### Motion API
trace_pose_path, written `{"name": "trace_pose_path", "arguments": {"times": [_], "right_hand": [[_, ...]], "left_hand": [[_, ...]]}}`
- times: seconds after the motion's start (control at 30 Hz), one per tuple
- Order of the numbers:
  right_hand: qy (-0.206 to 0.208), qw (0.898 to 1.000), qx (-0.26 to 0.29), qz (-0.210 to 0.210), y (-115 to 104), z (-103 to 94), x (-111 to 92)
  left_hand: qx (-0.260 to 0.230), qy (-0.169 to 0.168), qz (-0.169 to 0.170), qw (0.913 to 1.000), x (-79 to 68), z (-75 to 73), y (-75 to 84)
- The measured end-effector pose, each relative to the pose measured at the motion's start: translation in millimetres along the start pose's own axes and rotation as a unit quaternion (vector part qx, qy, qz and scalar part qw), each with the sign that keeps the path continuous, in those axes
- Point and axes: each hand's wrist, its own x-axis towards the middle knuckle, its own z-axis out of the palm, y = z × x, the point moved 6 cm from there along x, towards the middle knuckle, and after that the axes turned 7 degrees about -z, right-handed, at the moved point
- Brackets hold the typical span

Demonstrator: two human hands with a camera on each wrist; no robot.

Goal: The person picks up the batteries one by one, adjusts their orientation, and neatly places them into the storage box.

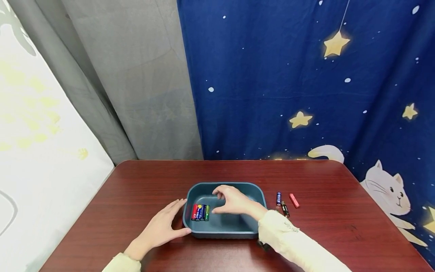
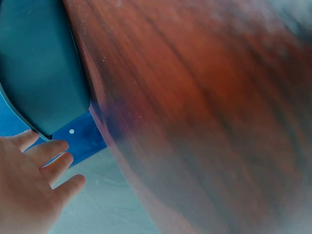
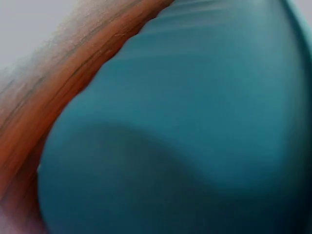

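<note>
On my remote feed, a blue-green tray (image 1: 234, 225) sits on the reddish-brown worktop (image 1: 146, 181), about midway between its left and right edges and apart from its far edge. Inside, near the tray's left wall, 4 batteries (image 1: 200, 212) lie side by side: from left, 1 red, 2 blue, 1 green. I see the left hand (image 1: 162, 226) at the tray's left wall, its fingers (image 2: 48, 151) spread, touching the rim and gripping nothing. The right hand (image 1: 232, 201) hovers over the tray, just right of the row; its fingers are gently bent and well parted from the thumb, and I see nothing between them. My right wrist view shows mostly blurred tray wall. Between the tray and the worktop's right edge lie 1 blue battery (image 1: 278, 198), 1 black battery (image 1: 285, 209) and 1 red battery (image 1: 294, 200). A dark item (image 1: 263, 245), partly hidden by the right sleeve (image 1: 282, 234), lies by the tray's near right corner; I cannot tell what it is. Beyond the far edge hang a grey curtain (image 1: 146, 87) and a star-patterned blue curtain (image 1: 251, 75).
</note>
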Motion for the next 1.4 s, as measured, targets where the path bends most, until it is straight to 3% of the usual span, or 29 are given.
{"name": "trace_pose_path", "arguments": {"times": [0.33,0.77,1.4], "right_hand": [[0.053,0.998,-0.001,-0.03,0,-37.4,-42],[0.151,0.987,-0.019,-0.044,39,-76.2,-108],[0.147,0.985,-0.044,0.079,102,-116.3,-172]], "left_hand": [[-0.001,0.001,0.001,1.0,-0.9,-1.1,-0.1],[0.002,-0.002,-0.005,1.0,-0.7,-0.3,1.1],[0.0,-0.006,-0.009,0.9999,-0.6,-0.4,0.9]]}}
